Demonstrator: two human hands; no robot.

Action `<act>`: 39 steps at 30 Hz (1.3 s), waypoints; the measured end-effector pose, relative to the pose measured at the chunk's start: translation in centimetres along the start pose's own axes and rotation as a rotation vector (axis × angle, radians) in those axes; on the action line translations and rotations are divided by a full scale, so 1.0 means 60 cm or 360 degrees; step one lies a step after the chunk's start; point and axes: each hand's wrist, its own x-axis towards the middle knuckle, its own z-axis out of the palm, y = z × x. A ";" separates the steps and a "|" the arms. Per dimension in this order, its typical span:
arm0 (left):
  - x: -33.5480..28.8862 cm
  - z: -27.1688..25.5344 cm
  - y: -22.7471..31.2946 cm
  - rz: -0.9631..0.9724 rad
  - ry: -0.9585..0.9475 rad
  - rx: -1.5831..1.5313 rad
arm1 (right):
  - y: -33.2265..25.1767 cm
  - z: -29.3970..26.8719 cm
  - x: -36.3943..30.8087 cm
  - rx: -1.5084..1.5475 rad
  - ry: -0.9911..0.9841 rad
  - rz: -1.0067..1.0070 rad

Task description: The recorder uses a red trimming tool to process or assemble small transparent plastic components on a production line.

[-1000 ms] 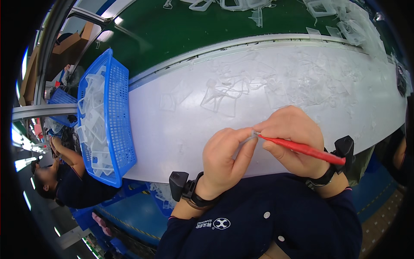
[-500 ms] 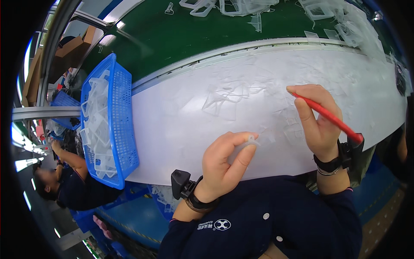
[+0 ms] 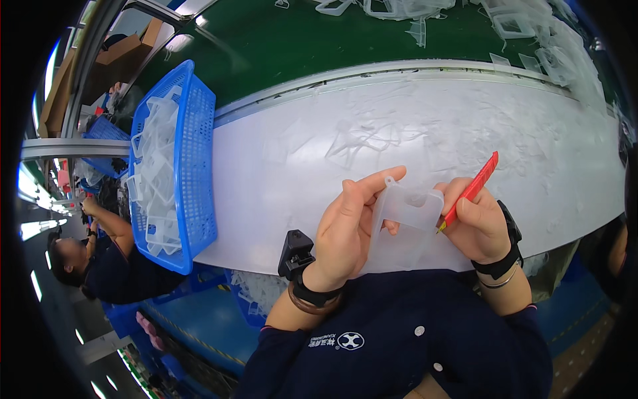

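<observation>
A translucent plastic case point(image 3: 409, 233) with a small loop at its top corner stands between my hands, in front of my chest. My left hand point(image 3: 347, 233) grips its left side, with some fingers behind the clear plastic. A red utility knife point(image 3: 476, 187) is held in my right hand point(image 3: 480, 229), its yellowish tip pointing down and left beside the case's right edge. My right fingertips are at the upper right corner of the case; whether they press on it, I cannot tell. Thin clear plastic scraps point(image 3: 362, 143) lie on the white tabletop point(image 3: 259, 199) beyond my hands.
At the left stands a blue perforated basket point(image 3: 197, 153) filled with translucent plastic parts point(image 3: 156, 166). More clear parts point(image 3: 508, 20) lie on the green surface point(image 3: 299, 46) behind the table's metal rail. Another person point(image 3: 119, 253) works at far left. A lower bin point(image 3: 256, 292) holds scraps.
The plastic case has turned, so its broad side now shows. My right hand has come left and down to it, and the knife's handle now points up instead of down right.
</observation>
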 end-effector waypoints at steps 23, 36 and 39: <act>-0.021 -0.019 0.000 0.0314 0.0211 0.0877 | -0.047 0.053 0.028 -0.2326 -0.0199 -0.0905; -0.018 0.002 -0.011 0.0267 -0.0026 0.0577 | -0.021 0.036 0.014 -0.0917 -0.0048 -0.0308; -0.021 0.003 -0.012 0.0275 -0.0013 0.0587 | -0.014 0.037 0.016 -0.0559 0.0049 -0.0182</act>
